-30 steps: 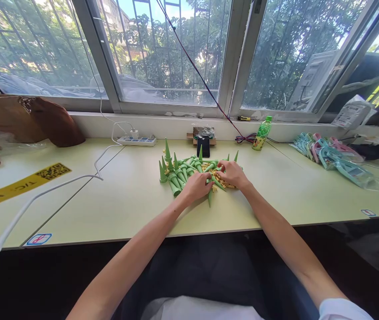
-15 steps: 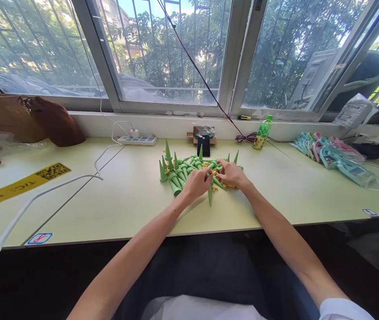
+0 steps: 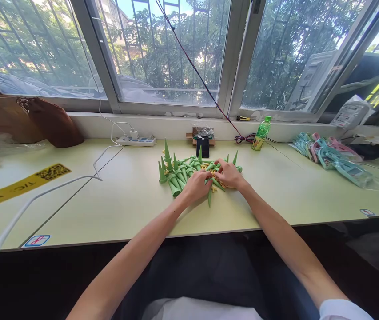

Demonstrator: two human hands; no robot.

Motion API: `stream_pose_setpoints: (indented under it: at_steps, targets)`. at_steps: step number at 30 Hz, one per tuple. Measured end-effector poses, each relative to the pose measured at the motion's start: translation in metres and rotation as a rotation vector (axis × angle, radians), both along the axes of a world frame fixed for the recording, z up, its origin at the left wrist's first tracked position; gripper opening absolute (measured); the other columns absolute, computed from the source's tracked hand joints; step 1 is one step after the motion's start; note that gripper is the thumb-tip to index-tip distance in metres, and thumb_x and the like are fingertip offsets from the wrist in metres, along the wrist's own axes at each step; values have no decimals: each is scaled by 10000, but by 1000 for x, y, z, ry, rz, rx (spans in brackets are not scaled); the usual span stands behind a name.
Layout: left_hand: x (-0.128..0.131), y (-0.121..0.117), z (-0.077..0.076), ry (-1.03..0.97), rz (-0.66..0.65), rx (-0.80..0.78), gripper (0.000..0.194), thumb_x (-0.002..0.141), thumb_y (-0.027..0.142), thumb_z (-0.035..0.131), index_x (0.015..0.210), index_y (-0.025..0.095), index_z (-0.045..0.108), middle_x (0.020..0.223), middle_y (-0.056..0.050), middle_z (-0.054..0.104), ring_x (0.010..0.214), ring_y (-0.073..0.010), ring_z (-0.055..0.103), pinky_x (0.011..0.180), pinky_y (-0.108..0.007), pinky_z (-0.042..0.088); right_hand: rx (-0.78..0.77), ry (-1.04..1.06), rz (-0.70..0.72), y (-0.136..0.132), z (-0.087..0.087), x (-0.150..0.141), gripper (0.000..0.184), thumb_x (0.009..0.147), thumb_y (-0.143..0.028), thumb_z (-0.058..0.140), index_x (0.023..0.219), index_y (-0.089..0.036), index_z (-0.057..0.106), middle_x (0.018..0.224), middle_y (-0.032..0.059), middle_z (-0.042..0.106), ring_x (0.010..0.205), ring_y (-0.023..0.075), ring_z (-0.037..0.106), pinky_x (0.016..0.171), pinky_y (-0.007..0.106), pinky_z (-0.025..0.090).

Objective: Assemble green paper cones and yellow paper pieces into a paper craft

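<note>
My left hand [image 3: 197, 185] is closed in a pinch on a green pointed spike [image 3: 209, 199], whose tip points down toward the front edge of the table. Beside it my right hand [image 3: 229, 175] reaches into small yellow pieces [image 3: 214, 189], its thumb and forefinger curled toward each other; what they pinch, if anything, is too small to make out. Around both hands lies a pile of green cone-shaped pieces [image 3: 175, 181], some standing with points up, others on their sides. One green cone [image 3: 218, 185] lies between the hands.
Behind the pile, a black phone [image 3: 203, 147] leans on a small box. A green-capped bottle [image 3: 261, 134] and a power strip [image 3: 136, 141] stand by the window sill. Bagged pastel items [image 3: 334, 155] lie at right. A white cable [image 3: 52, 191] crosses the left side.
The view has shifted slightly. My left fingers have dipped a little over the spike, and my right fingertips have shifted slightly among the yellow pieces.
</note>
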State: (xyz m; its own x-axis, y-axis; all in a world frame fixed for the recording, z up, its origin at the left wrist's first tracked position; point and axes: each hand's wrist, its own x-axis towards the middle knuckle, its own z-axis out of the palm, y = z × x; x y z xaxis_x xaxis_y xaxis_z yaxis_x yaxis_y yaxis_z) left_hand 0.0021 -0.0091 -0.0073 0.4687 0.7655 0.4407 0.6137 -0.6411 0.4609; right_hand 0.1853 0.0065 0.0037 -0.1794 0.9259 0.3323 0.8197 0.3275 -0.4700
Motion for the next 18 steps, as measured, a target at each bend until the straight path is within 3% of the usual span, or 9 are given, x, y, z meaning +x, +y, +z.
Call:
stream_pose_setpoints:
  at_steps: [11,18]
  targets:
    - [1,5,-3,79,-109,-6,197,884,154,575,989,184,739,912,-96,722,895,-241,665,807,-310,481,46,280,74,5,-5,-4,208,883,-232,542,1077,-196,608,790,13,691,610,142,608,662,263,481]
    - [1,6,0,10,-54,-2,232,926,157,509,965,167,737,902,-89,720,854,-221,651,815,-321,484,82,394,106,10,-11,-5,224,913,-261,478,1068,-213,632,749,6,654,553,140,585,593,262,486]
